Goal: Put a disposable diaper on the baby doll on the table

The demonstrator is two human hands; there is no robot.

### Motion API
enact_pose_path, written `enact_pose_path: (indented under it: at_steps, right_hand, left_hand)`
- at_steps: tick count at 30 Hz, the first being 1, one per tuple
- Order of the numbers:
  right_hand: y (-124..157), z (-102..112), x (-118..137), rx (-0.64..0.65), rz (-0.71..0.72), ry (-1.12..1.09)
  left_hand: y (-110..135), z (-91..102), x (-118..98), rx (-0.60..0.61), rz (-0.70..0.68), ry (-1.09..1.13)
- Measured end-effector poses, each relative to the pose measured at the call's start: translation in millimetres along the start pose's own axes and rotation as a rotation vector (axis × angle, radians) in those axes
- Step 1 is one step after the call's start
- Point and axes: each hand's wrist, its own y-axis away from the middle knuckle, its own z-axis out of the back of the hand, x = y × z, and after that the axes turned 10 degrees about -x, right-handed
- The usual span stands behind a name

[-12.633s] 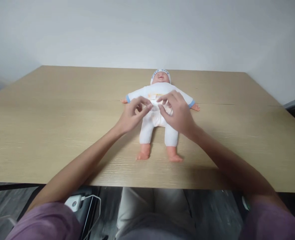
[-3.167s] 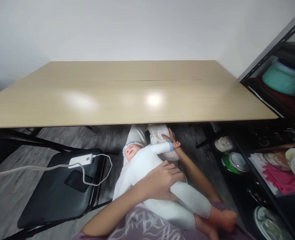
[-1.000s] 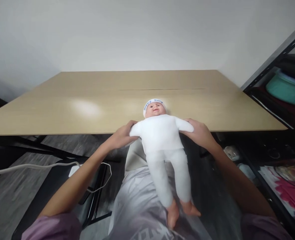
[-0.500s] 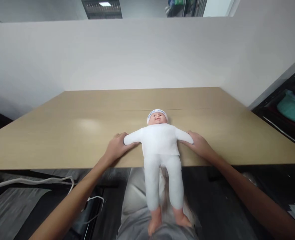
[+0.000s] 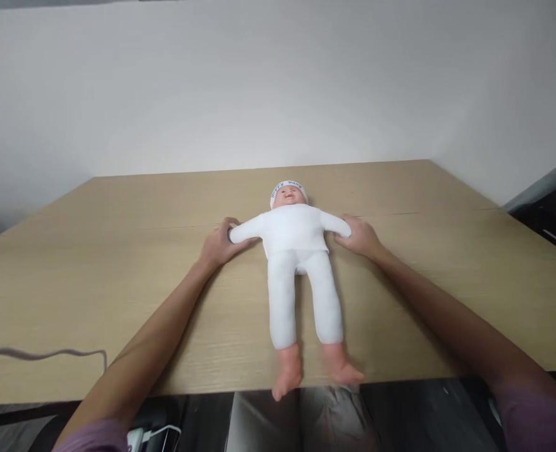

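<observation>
A baby doll in a white long-sleeved top, white trousers and a lettered white headband lies face up on the wooden table. Its head points to the back wall and its bare feet reach the front edge, one foot slightly past it. My left hand grips the end of the doll's arm on the left, thumb along the underside. On the other side, my right hand is closed round the opposite arm. Both doll arms are spread outward, and the doll's hands are hidden.
A pale cable runs across the table's front left. A white wall stands behind the table. Below the front edge a white plug with a cable shows at left, and a dark shelf stands at far right.
The doll has moved forward, away from me, with both hands still on its arms. Its legs, which hung over the front edge, now lie on the tabletop. My view has tilted down.
</observation>
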Motion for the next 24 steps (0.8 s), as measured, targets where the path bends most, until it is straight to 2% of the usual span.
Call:
enact_pose_path:
  at_steps: [7,11,14,19,24]
  right_hand:
    - [-60,-36,-21,-0.078,0.051,0.08]
    - [-79,-47,-33,-0.113,0.056,0.138]
    - [-82,-48,-38,-0.113,0.017,0.151]
    - [-74,-47,-38,-0.117,0.011,0.115]
    - [-51,-38,-45,-0.173,-0.025,0.114]
  left_hand:
    - [-73,-37.9,28,-0.157,-0.146,-0.076]
    - [-100,-53.6,38,-0.191,-0.22,-0.109]
    - [-104,-56.0,38,-0.16,-0.216,-0.112]
    - [-91,-51.3,36,-0.103,-0.162,-0.095]
    - [-75,-41.5,51,-0.136,-0.099,-0.081]
